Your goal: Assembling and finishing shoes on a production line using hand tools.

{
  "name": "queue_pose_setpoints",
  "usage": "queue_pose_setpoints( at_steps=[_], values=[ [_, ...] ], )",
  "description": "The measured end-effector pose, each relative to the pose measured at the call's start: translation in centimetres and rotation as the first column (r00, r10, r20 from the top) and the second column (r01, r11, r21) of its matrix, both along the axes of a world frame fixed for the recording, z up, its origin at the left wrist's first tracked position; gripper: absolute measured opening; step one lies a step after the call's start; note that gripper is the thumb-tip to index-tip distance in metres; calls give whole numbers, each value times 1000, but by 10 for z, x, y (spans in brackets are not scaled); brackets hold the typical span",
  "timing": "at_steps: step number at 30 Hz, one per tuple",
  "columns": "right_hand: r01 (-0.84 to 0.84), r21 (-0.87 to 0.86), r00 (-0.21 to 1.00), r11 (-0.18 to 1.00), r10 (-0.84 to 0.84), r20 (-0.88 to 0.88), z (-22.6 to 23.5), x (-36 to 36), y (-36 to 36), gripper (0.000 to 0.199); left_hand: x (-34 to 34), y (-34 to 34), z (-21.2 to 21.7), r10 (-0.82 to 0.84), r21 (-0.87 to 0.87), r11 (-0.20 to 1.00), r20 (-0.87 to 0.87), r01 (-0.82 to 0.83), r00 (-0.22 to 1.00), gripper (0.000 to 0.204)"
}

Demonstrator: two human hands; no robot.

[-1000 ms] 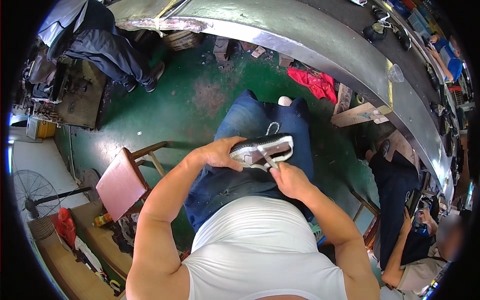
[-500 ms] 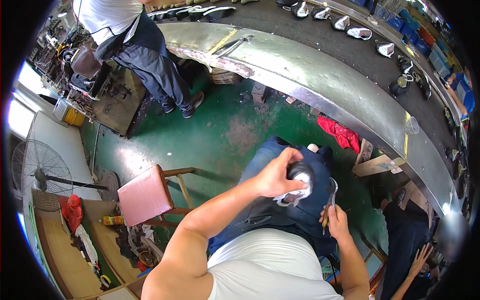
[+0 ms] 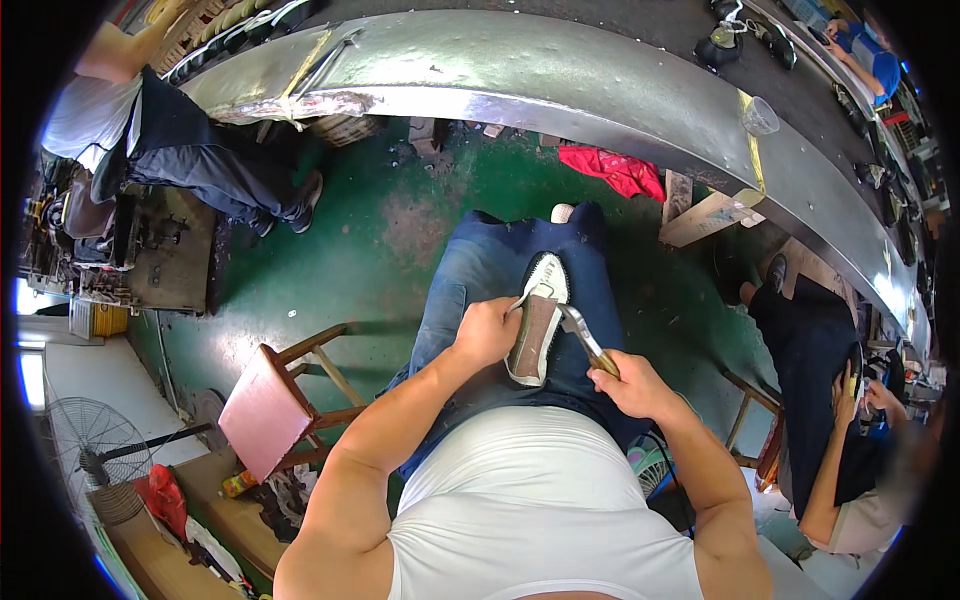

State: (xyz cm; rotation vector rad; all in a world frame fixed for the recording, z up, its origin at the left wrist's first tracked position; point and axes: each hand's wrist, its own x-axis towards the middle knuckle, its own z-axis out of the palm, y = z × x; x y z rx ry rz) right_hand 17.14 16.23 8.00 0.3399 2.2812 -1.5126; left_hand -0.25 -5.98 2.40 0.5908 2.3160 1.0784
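A shoe upper on a last (image 3: 541, 328) rests bottom side up across my thighs, its toe pointing away from me. The bottom shows a brown sole board with a whitish folded margin around it. My left hand (image 3: 487, 332) is closed on the shoe's left edge, where a pale strip runs up from the fingers toward the toe. In my right hand (image 3: 632, 383) is a curved metal hand tool (image 3: 580, 328) with a yellowish-brown handle. Its hooked head meets the shoe's right edge near the middle; the exact contact is too small to tell.
A metal-edged conveyor bench (image 3: 600, 75) curves across the far side, with shoes (image 3: 722, 42) on its belt and a clear cup (image 3: 760, 116) on its edge. A pink-topped stool (image 3: 265, 412) stands left, near a fan (image 3: 95, 440). Co-workers are at far left and right (image 3: 810, 350).
The shoe has been turned over from its dark side to its bottom and lowered onto my lap. My right hand has brought the tool up to its edge. The view has swung rightward.
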Motion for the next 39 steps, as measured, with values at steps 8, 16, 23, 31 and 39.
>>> queue_pose_setpoints(
  at_steps=[8, 16, 23, 31, 39],
  values=[
    [-164, -67, 921, 984, 177, 347, 23, -51, 11, 22, 11, 4, 3, 43, 7, 999, -224, -43, 974, 17],
    [-389, -124, 774, 913, 397, 494, 42, -113, 34, 24, 17, 12, 27, 57, 57, 997, -278, -43, 959, 28],
    [-513, 345, 853, 786, 423, 304, 33, -101, 6, 30, 23, 15, -59, -55, 344, 645, 911, -682, 408, 66],
    [-238, 152, 960, 959, 208, 190, -15, -71, 1, 25, 2, 19, -42, -29, 374, 728, 854, -575, 519, 80],
    [351, -384, 898, 854, -191, 397, -41, -48, -20, 22, 2, 34, -50, -46, 381, 669, 878, -638, 477, 70]
  ],
)
